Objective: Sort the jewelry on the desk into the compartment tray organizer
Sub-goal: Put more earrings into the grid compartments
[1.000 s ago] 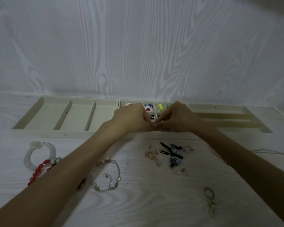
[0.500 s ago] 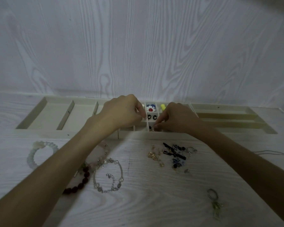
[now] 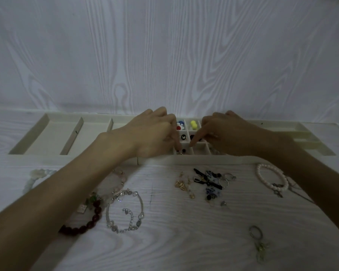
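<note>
From the head view we see the cream compartment tray organizer [image 3: 53, 137] lying along the back of the counter [image 3: 184, 241], against a pale wood-grain wall [image 3: 164, 55]. Both hands work over its middle block of small square cells. Our left hand [image 3: 153, 133] has its fingers curled downward and pinches a small dark earring [image 3: 181, 151] at the front cell. Our right hand [image 3: 223, 133] has fingers curled with the index finger pointing down into the neighbouring cell; we cannot tell whether it holds anything. Behind the fingers, cells hold a blue, white and red charm [image 3: 179, 125], a yellow charm [image 3: 193, 124] and a black round stud [image 3: 183, 137]. Unsorted jewelry lies on the counter in front: a dark red bead bracelet [image 3: 86, 223] and a silver chain bracelet [image 3: 125, 210] near the left forearm, gold earrings [image 3: 182, 184], a blue-and-black cluster [image 3: 209, 180], 2 silver rings [image 3: 226, 178], a white pearl bracelet [image 3: 270, 177] beside the right forearm, and a ring with a green pendant [image 3: 257, 239] nearest us.
</note>
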`<act>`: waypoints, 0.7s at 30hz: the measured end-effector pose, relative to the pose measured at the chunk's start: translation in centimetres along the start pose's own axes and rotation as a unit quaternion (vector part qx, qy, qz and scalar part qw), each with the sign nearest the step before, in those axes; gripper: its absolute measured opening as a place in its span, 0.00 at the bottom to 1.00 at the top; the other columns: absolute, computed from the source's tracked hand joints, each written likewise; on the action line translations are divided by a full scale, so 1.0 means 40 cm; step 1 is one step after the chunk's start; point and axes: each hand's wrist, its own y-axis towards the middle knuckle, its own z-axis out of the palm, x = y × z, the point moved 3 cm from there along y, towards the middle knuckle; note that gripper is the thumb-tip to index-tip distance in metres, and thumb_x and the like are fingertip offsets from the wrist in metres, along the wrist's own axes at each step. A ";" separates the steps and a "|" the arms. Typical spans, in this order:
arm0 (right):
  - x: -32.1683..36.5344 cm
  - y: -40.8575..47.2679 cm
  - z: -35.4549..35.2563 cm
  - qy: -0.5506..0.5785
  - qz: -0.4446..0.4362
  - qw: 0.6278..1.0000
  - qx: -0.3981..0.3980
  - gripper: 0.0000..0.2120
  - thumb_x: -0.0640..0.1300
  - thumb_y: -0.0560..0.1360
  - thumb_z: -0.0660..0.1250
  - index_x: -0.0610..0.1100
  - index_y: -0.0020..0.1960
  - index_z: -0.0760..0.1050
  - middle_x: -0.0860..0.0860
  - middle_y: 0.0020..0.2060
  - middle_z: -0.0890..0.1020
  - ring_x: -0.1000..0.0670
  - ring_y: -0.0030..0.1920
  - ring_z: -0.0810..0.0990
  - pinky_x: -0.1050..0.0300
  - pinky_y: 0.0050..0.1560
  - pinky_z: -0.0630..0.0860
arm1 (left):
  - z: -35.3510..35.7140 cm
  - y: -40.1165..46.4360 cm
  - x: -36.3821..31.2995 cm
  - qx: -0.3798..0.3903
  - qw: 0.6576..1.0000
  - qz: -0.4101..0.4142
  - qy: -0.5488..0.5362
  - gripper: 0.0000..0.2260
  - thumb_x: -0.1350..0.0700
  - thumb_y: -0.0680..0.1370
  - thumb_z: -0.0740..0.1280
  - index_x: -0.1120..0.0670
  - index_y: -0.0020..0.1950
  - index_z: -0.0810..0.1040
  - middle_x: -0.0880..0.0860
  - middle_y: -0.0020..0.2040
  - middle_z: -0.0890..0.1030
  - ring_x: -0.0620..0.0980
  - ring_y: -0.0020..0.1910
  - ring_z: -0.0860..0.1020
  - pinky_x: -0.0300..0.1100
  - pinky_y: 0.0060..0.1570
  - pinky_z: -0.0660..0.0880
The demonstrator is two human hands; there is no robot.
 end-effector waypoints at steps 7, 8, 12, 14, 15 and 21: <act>0.013 -0.015 0.032 -0.117 -0.081 0.989 -0.049 0.19 0.41 0.77 0.57 0.61 0.60 0.75 0.53 0.51 0.74 0.51 0.49 0.66 0.58 0.46 0.53 | 0.012 0.033 -0.020 0.015 0.991 0.016 0.135 0.15 0.47 0.80 0.54 0.48 0.57 0.78 0.47 0.56 0.72 0.46 0.50 0.61 0.39 0.46 0.56; 0.015 -0.013 0.035 -0.124 -0.083 0.987 -0.052 0.19 0.41 0.77 0.58 0.61 0.60 0.75 0.54 0.50 0.73 0.52 0.48 0.65 0.57 0.46 0.53 | 0.012 0.036 -0.021 0.023 0.990 0.014 0.136 0.15 0.47 0.80 0.54 0.49 0.58 0.78 0.47 0.56 0.72 0.46 0.50 0.61 0.39 0.46 0.56; 0.016 -0.008 0.042 -0.152 -0.080 0.984 -0.048 0.19 0.42 0.77 0.58 0.63 0.61 0.73 0.56 0.46 0.70 0.55 0.45 0.58 0.58 0.46 0.52 | 0.012 0.045 -0.026 0.044 0.988 0.009 0.145 0.15 0.47 0.81 0.54 0.49 0.59 0.78 0.47 0.55 0.71 0.46 0.48 0.59 0.39 0.47 0.57; 0.016 -0.008 0.045 -0.162 -0.079 0.983 -0.046 0.19 0.43 0.77 0.58 0.63 0.62 0.73 0.55 0.48 0.72 0.55 0.45 0.58 0.58 0.46 0.52 | 0.014 0.048 -0.027 0.051 0.988 0.007 0.147 0.16 0.47 0.81 0.54 0.48 0.60 0.77 0.48 0.56 0.71 0.46 0.48 0.59 0.39 0.47 0.57; 0.017 -0.007 0.046 -0.165 -0.079 0.982 -0.045 0.19 0.43 0.78 0.58 0.63 0.62 0.72 0.55 0.49 0.73 0.55 0.45 0.58 0.58 0.46 0.52 | 0.015 0.050 -0.027 0.055 0.988 0.007 0.147 0.16 0.47 0.81 0.54 0.48 0.60 0.77 0.47 0.55 0.71 0.46 0.48 0.59 0.39 0.47 0.57; 0.023 -0.007 0.048 -0.169 -0.076 0.982 -0.032 0.17 0.47 0.79 0.55 0.64 0.62 0.72 0.56 0.51 0.73 0.54 0.46 0.62 0.57 0.47 0.54 | 0.015 0.054 -0.028 0.049 0.988 0.008 0.143 0.14 0.48 0.81 0.55 0.51 0.56 0.78 0.48 0.54 0.71 0.46 0.49 0.60 0.40 0.47 0.58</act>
